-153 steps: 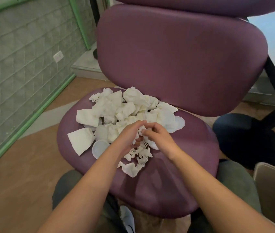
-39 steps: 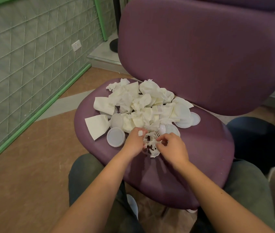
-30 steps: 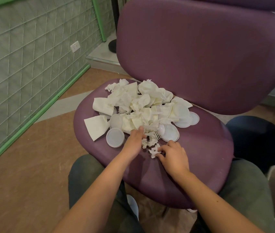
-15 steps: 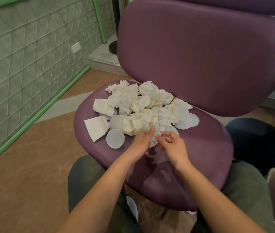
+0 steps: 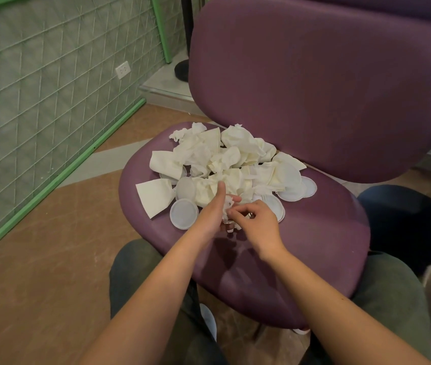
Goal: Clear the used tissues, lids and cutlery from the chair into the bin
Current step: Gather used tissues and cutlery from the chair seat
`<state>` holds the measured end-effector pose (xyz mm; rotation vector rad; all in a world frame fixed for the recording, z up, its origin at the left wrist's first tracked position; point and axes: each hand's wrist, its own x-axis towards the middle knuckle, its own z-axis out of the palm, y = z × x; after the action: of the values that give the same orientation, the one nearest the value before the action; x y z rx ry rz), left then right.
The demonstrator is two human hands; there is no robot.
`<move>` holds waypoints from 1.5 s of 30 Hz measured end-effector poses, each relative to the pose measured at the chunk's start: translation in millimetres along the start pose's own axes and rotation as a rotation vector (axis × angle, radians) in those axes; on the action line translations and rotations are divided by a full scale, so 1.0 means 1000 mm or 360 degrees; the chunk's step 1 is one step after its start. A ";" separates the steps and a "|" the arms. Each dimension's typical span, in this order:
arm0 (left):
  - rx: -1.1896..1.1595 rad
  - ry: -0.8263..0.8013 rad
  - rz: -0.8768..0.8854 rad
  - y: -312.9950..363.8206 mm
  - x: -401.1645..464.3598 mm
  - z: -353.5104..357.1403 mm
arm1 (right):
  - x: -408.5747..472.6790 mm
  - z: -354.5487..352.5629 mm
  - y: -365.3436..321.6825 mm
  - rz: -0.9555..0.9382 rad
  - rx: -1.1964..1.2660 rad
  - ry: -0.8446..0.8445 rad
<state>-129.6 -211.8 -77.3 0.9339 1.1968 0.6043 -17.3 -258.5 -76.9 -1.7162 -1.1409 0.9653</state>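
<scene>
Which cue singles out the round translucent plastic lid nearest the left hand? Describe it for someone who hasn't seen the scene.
Start at the purple padded chair seat and the heap of crumpled white tissues on it. At the heap's near-left edge, just left of the left hand, lies the round translucent plastic lid. Unlike the other lids, it lies flat on bare seat, fully uncovered, right of a flat white napkin.

It looks like an office or waiting area: a padded purple swivel chair (image 5: pixel 314 106), a wall (image 5: pixel 51 83) of grey-green tiles with green trim, a wall socket (image 5: pixel 123 70), and a smooth brown floor (image 5: pixel 38 272).
</scene>
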 end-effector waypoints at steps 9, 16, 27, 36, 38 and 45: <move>0.0225 0.0353 0.0268 -0.012 0.008 -0.018 | 0.019 -0.003 0.020 -0.0045 -0.0846 -0.0129; 0.0371 0.0357 0.0150 -0.019 0.011 -0.024 | 0.004 0.007 0.042 -0.0257 -0.1363 -0.0428; 0.0421 0.0131 0.0175 -0.011 0.001 -0.008 | -0.009 -0.002 0.030 0.0068 0.0107 -0.0084; 0.0560 -0.0039 0.0289 0.008 0.003 0.048 | -0.006 -0.039 0.023 0.0061 0.0399 0.0331; 0.0537 -0.0058 0.0304 0.010 0.007 0.064 | -0.007 -0.054 0.024 -0.0061 0.0260 0.0467; 0.0333 -0.0277 0.0347 0.030 0.007 0.154 | -0.022 -0.115 0.042 -0.0443 -0.0050 0.0637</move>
<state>22.1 -234.3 -42.1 1.2802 1.0222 0.5645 93.7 -315.4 -72.4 -1.6268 -1.0906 0.4115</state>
